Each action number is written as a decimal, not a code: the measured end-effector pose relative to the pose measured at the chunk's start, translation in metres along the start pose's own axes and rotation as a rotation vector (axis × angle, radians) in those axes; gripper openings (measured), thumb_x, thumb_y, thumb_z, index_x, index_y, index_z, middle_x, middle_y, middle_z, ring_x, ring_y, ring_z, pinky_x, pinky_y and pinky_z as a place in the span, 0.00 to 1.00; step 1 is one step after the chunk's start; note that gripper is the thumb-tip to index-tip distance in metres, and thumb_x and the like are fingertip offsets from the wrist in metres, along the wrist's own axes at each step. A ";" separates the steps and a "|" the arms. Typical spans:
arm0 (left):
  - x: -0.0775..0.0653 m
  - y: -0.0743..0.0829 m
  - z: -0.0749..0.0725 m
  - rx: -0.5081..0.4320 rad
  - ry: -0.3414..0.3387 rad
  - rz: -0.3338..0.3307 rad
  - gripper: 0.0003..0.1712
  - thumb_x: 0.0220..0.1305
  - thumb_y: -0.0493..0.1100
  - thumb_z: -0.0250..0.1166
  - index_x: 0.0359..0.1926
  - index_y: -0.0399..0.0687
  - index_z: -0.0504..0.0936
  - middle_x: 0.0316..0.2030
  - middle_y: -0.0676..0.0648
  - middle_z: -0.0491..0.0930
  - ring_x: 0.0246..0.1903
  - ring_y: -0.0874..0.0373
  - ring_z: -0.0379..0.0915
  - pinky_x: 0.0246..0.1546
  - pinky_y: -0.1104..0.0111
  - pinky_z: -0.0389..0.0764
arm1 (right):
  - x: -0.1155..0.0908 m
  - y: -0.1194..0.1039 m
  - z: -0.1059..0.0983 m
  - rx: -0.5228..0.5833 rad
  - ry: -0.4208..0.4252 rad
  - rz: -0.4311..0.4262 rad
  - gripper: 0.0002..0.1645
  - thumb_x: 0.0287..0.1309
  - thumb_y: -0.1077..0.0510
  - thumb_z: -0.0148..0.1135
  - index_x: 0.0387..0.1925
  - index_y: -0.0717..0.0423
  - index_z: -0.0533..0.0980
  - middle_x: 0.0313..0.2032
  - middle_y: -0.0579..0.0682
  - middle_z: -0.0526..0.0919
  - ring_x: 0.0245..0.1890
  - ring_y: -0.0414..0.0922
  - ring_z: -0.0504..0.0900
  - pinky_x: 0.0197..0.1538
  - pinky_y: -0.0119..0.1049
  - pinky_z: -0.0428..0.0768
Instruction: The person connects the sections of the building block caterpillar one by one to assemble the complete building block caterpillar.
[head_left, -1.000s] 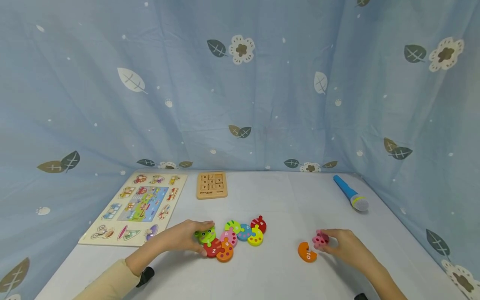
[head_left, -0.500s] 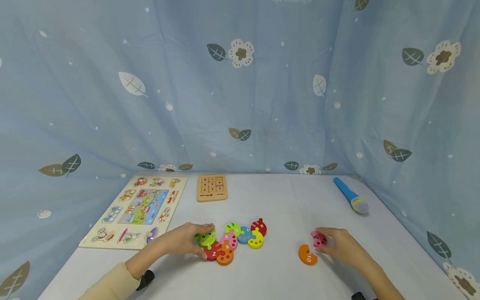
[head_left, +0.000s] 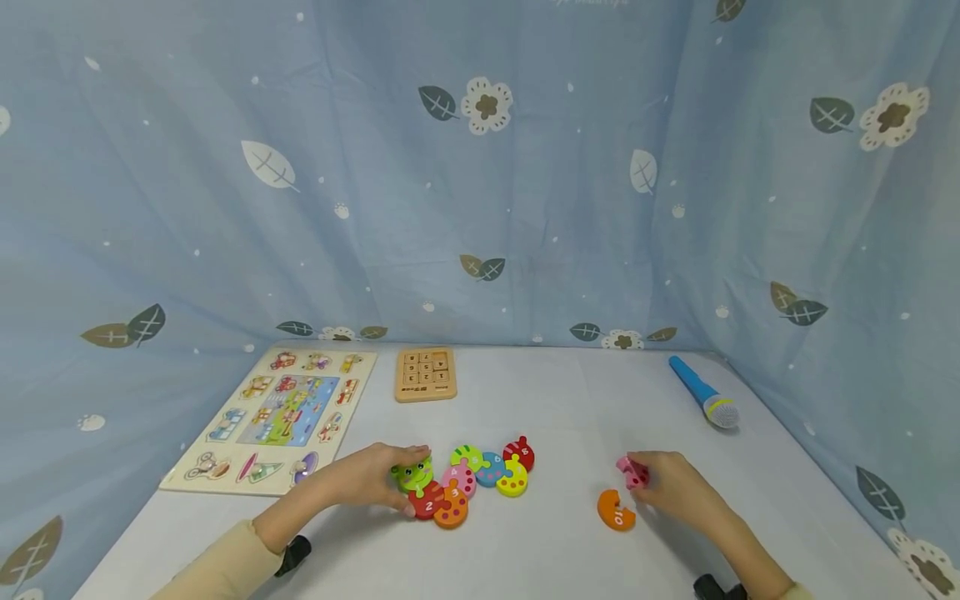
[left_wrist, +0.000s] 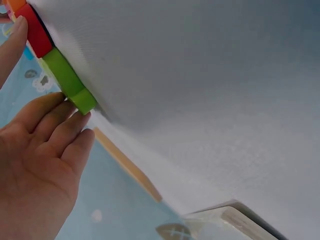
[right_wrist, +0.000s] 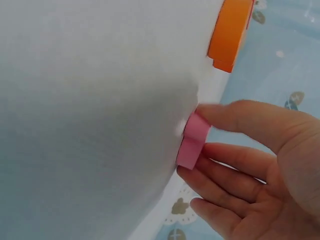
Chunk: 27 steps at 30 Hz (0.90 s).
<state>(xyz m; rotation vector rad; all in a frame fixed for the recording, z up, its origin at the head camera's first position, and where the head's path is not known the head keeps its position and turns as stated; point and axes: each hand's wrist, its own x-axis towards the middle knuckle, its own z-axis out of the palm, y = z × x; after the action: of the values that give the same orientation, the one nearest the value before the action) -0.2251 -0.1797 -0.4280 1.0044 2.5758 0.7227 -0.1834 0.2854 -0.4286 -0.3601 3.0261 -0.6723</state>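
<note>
A chain of numbered caterpillar puzzle pieces (head_left: 491, 469) lies joined on the white table, with a smiling green head (head_left: 414, 475) at its left end. My left hand (head_left: 369, 477) holds that end, fingertips on the green head and thumb against the red number 2 piece (head_left: 424, 501). In the left wrist view the fingers touch the green edge (left_wrist: 67, 80). My right hand (head_left: 678, 487) pinches a pink puzzle piece (head_left: 632, 472) with dark dots between thumb and fingers; its pink side (right_wrist: 194, 141) shows in the right wrist view. Just below it lies a separate orange number 10 piece (head_left: 616, 511).
A peg puzzle board (head_left: 330, 458) with vehicle pictures lies at the left. Behind the chain sits a wooden number slide puzzle (head_left: 426, 393). The blue toy microphone (head_left: 701, 390) is at the back right. A blue patterned curtain (head_left: 555, 208) closes off the table's back and sides.
My right hand has shifted slightly left and away from me, turning the pink piece as it goes. My left hand and the caterpillar chain stay in place.
</note>
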 end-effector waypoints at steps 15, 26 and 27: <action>0.002 0.005 -0.001 0.051 0.018 0.007 0.51 0.46 0.64 0.73 0.65 0.37 0.71 0.66 0.41 0.67 0.66 0.44 0.61 0.64 0.53 0.65 | 0.023 -0.015 -0.005 0.025 0.031 -0.081 0.26 0.49 0.65 0.72 0.52 0.67 0.78 0.46 0.58 0.83 0.38 0.47 0.77 0.48 0.47 0.83; 0.006 0.007 0.002 0.061 0.003 -0.017 0.49 0.46 0.59 0.75 0.65 0.38 0.71 0.66 0.41 0.66 0.66 0.45 0.61 0.65 0.54 0.65 | 0.051 -0.044 0.000 0.043 -0.007 -0.254 0.27 0.51 0.64 0.71 0.54 0.64 0.78 0.51 0.57 0.82 0.50 0.53 0.80 0.53 0.49 0.80; 0.006 0.007 0.002 0.060 0.003 -0.018 0.49 0.46 0.59 0.75 0.65 0.38 0.71 0.66 0.42 0.66 0.66 0.45 0.60 0.65 0.54 0.64 | 0.055 -0.046 0.001 0.040 -0.018 -0.271 0.27 0.51 0.64 0.71 0.54 0.64 0.78 0.51 0.56 0.82 0.52 0.54 0.79 0.54 0.49 0.79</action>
<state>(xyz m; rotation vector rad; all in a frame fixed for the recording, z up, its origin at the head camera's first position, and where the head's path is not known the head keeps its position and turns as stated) -0.2249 -0.1705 -0.4266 0.9978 2.6202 0.6467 -0.2262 0.2316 -0.4083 -0.7798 2.9696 -0.7357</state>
